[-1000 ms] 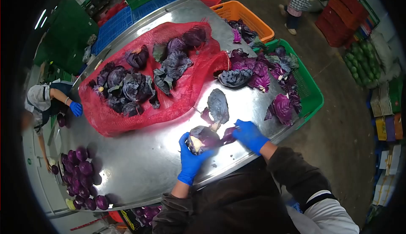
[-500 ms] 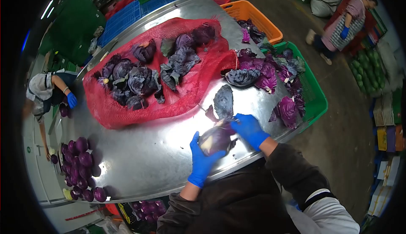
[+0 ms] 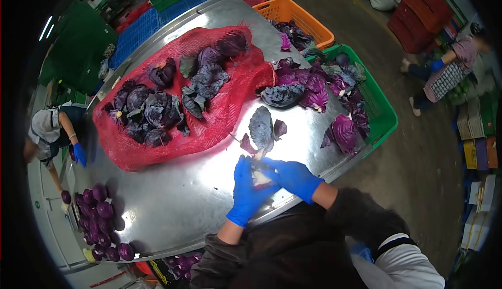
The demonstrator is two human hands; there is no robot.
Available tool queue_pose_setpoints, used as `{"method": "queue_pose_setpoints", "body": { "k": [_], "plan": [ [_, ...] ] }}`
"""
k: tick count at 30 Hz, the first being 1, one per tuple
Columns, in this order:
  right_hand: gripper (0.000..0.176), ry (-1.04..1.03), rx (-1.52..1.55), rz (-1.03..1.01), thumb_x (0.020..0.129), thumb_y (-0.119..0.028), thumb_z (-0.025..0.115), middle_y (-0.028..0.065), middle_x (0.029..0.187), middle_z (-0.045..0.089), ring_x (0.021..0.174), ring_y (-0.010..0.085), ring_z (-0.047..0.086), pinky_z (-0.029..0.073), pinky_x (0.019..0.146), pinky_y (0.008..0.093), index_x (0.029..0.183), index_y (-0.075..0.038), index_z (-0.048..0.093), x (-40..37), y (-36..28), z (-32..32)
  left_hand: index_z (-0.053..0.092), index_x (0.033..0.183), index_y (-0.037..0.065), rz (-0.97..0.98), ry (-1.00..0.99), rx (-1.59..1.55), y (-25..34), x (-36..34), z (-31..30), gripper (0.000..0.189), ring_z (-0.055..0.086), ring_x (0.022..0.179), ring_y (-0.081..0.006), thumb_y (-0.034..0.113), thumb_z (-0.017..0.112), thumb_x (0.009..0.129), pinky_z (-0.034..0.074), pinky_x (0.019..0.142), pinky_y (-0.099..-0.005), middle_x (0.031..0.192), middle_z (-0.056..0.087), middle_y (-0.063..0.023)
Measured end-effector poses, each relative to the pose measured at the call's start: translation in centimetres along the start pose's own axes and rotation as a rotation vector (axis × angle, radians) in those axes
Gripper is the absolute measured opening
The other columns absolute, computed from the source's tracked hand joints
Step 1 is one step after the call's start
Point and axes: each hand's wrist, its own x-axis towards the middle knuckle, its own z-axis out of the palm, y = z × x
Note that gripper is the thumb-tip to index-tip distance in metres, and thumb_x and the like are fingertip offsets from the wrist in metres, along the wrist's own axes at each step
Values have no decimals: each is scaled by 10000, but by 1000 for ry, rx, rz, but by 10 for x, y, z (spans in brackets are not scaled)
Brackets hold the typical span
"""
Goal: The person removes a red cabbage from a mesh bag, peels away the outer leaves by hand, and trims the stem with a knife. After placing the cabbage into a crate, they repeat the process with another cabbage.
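Both my hands wear blue gloves and meet near the front edge of the metal table. My left hand [image 3: 247, 192] wraps the near-left side of a red cabbage [image 3: 259, 177], its pale stem end showing between the fingers. From the right, my right hand [image 3: 294, 178] closes over the same cabbage, hiding most of it. Just beyond them lie a dark outer leaf [image 3: 262, 128] and smaller torn leaf pieces [image 3: 280, 128]. A red mesh sack [image 3: 157, 155] holds several untrimmed cabbages [image 3: 161, 110] and loose leaves.
Several trimmed purple cabbages [image 3: 98, 213] sit at the metal table's [image 3: 178, 205] left end. A green crate [image 3: 384, 108] and an orange crate [image 3: 320, 22] at the right hold peeled leaves. One co-worker [image 3: 52, 127] handles a cabbage at left; another person [image 3: 449, 69] walks at right.
My right hand has closed in over the cabbage toward my left hand, and the cabbage has turned. Another small leaf piece lies beside the dark leaf. The person at right has moved farther right.
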Motion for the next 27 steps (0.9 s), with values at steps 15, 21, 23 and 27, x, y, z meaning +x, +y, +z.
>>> {"method": "queue_pose_setpoints", "body": {
  "k": [15,21,23,27],
  "plan": [
    [709,660,-286,-331,816,-341,689,176,1147,600,934,325,639,515,782,407,1404,-111,366,26,47,-26,242,1439,-1,-126,-66,-328,-17,-13,-28,1091,418,1232,-272,282,872,594,349,1054,-391,1321,383,-151],
    [684,154,12,-58,869,-475,601,157,1102,640,957,252,649,493,839,339,1407,-106,392,-8,4,0,361,1296,-32,-70,106,10,19,2,-7,930,483,1120,-336,391,841,622,411,942,-425,1234,455,-221],
    [696,46,-222,63,869,-459,589,156,1094,646,898,312,659,520,763,382,1433,-141,334,-5,-12,-16,397,1245,-29,-85,79,-74,25,10,-9,856,506,1082,-320,379,834,633,428,913,-421,1179,487,-205],
    [614,63,-264,41,917,-425,510,102,1028,676,850,281,667,524,715,374,1436,-148,332,-9,-12,2,463,1157,-22,-81,49,-165,34,18,-12,714,570,971,-267,313,828,643,479,832,-385,1071,541,-158]
  ]
}}
